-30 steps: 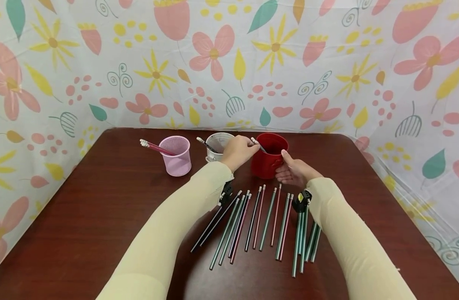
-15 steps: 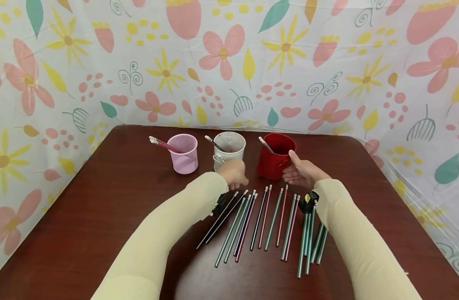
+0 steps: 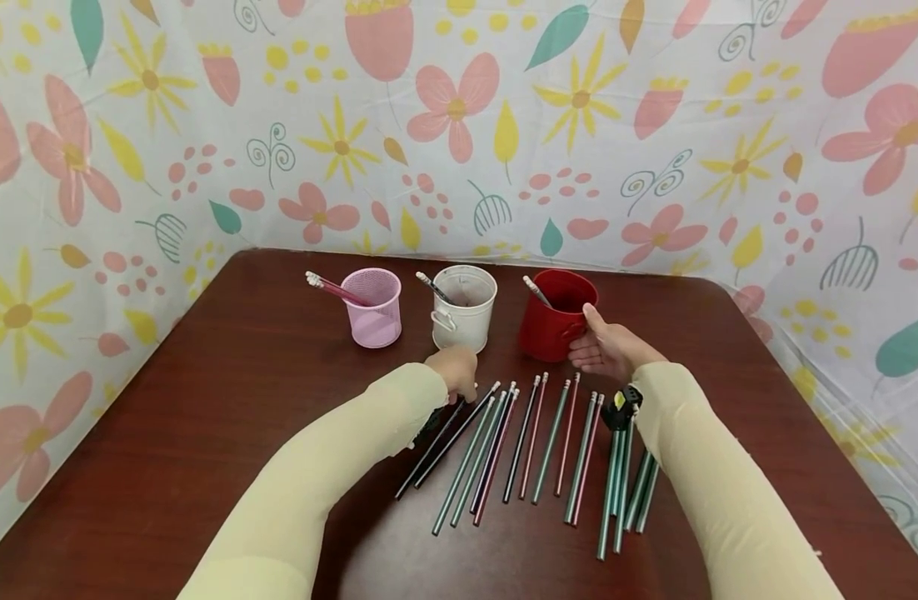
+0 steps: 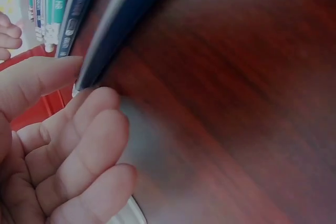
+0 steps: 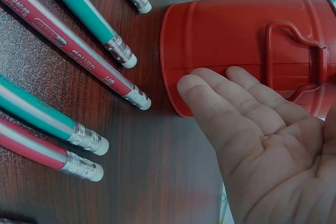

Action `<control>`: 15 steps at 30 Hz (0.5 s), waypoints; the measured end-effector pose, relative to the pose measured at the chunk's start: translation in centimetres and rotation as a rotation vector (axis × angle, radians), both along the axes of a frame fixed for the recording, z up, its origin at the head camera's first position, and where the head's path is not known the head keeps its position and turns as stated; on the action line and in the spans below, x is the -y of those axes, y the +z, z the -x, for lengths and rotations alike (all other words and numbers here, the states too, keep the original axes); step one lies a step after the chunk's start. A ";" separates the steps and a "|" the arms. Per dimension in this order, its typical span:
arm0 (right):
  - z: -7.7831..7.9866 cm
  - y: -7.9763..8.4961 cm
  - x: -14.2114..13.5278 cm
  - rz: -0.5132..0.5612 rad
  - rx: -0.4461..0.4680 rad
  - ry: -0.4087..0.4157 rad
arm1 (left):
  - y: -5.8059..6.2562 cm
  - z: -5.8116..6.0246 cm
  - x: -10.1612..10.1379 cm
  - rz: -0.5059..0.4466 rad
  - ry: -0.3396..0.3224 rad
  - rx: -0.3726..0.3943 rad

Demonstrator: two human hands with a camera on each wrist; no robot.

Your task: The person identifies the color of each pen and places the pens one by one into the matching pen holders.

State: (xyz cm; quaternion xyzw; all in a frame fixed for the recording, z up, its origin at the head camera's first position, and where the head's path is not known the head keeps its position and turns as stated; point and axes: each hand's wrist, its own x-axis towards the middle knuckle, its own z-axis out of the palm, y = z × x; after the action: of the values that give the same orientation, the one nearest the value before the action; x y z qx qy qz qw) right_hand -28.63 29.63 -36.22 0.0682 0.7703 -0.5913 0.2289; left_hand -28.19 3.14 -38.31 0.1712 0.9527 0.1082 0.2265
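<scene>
My left hand [image 3: 455, 371] is at the eraser end of the leftmost dark blue pencil [image 3: 427, 453], in front of the white bucket [image 3: 470, 329]. In the left wrist view its thumb and forefinger pinch that pencil's end [image 4: 113, 30]. My right hand [image 3: 612, 346] rests against the red bucket [image 3: 541, 333], thumb at the rim. Seen from the right wrist, its fingers lie nearly straight along the bucket's side beside the wire handle [image 5: 270, 51]. One pencil [image 3: 536, 290] leans inside the red bucket, and a dark pencil [image 3: 433, 287] leans in the white one.
A pink mesh cup [image 3: 375, 327] holding several pink-red pencils [image 3: 335, 288] stands at the left of the row. Several green, red and dark pencils [image 3: 552, 442] lie fanned on the brown table [image 3: 204, 433], erasers toward the buckets. A patterned cloth [image 3: 459, 167] hangs behind.
My left hand has left the red bucket, where a pencil now leans, and come down leftward to the leftmost dark pencil. The right hand stays at the red bucket.
</scene>
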 end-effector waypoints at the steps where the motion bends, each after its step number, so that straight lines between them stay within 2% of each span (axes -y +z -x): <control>1: 0.0 0.0 0.0 0.000 0.001 -0.001 | -0.1 0.0 0.0 -0.002 0.003 -0.003; 8: 0.0 0.0 0.1 0.015 0.013 -0.015 | -0.4 -0.1 0.2 -0.018 0.005 -0.014; 15: 0.0 -0.1 0.0 0.010 0.012 -0.018 | 0.2 -0.2 0.6 -0.121 0.018 0.008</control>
State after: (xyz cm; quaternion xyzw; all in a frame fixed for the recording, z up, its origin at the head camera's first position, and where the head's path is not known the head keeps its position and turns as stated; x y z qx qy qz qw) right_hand -28.61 29.61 -36.31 0.0777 0.7651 -0.5969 0.2287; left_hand -27.97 2.52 -38.10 0.1755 0.9451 0.1682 0.2184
